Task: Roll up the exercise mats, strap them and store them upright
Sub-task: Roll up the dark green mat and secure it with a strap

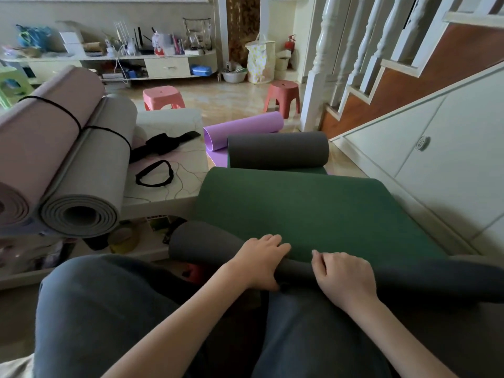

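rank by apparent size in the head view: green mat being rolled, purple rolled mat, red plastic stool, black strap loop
1. green mat
2. purple rolled mat
3. red plastic stool, though it's farther away
4. black strap loop

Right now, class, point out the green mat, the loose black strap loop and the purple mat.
green mat point(313, 211), head view, on its flat unrolled middle.
black strap loop point(154, 173), head view, on the loop's band.
purple mat point(245, 129), head view, on the roll's outer side.

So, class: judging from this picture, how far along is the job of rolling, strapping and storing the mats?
Done: the pink mat and grey mat lie rolled and strapped on the table. In hand: the left hand and right hand grip the green mat, its roll just begun. Left: finishing it, the purple mat, strapping, and standing all upright.
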The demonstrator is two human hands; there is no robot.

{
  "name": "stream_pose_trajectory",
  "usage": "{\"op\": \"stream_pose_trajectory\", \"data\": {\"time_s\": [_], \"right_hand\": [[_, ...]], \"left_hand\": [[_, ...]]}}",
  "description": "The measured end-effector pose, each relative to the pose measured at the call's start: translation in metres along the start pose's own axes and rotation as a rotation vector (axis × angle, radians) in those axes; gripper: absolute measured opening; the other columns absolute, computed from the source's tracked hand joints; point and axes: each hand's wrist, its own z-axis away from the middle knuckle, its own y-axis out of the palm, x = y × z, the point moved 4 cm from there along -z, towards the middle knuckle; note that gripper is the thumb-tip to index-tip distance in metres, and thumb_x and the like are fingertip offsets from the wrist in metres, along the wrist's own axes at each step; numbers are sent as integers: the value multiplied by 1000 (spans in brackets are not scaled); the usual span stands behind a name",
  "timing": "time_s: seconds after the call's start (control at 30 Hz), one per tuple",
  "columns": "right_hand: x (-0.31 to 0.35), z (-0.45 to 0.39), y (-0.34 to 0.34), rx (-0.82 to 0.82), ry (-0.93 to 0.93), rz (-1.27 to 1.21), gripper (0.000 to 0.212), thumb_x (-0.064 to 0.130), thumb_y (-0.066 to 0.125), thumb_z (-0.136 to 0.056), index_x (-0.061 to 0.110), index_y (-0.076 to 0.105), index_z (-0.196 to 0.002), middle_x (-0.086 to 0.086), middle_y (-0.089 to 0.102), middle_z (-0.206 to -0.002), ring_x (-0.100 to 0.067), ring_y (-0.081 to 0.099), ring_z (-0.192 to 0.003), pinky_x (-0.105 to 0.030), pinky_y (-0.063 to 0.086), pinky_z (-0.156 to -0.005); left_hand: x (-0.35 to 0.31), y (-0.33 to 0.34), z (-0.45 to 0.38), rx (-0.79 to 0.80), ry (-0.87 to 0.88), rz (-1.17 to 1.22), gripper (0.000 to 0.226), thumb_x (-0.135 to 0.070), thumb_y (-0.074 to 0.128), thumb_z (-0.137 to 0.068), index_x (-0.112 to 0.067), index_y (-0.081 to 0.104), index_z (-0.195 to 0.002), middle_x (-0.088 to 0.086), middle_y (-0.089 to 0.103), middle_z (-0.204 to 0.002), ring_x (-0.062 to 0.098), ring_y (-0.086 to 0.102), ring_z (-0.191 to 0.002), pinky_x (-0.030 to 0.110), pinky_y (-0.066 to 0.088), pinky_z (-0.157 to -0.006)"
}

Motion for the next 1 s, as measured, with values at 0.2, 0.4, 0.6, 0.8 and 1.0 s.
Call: {"op": "stream_pose_trajectory", "data": {"time_s": [0.2,0.4,0.6,0.8,1.0], "right_hand": [[-3,0,-5,-1,-80,-57,51,43,22,-100,22,44,-59,3,56,-61,-22,62,-65,-32,30,-52],[-25,12,-1,-383,-72,-51,36,40,44,-88,15,61,-68,-1,59,-68,-27,57,-69,-36,41,-65],[-109,41,-3,-499,175,8,50,48,39,-86,10,67,-103,-14,60,-112,-32,52,-102,-47,32,-98],[-114,39,11,-406,224,-12,45,44,35,-90,12,61,-71,-6,56,-83,-30,52,-79,-39,38,-70],[-119,37,12,-211,169,-81,61,51,27,-89,18,55,-47,2,52,-47,-25,57,-48,-24,26,-45]], "left_hand": [[-10,-3,8,-147,-10,-3,33,-31,61,-83,-18,48,-110,0,49,-115,20,45,-113,31,36,-70],[-6,-13,0,-95,-39,24,17,-36,63,-74,-23,52,-77,-1,66,-92,24,62,-92,28,37,-70],[4,-10,-5,-43,-58,83,21,-37,67,-69,-24,54,-77,-3,65,-87,21,62,-89,27,42,-65],[4,-6,-6,-68,-73,-18,29,-44,65,-68,-22,57,-87,-6,63,-90,18,61,-91,27,41,-66],[-4,-8,7,-385,13,-213,62,-49,78,-49,-21,55,-98,-1,51,-98,22,55,-88,28,40,-45]]}}
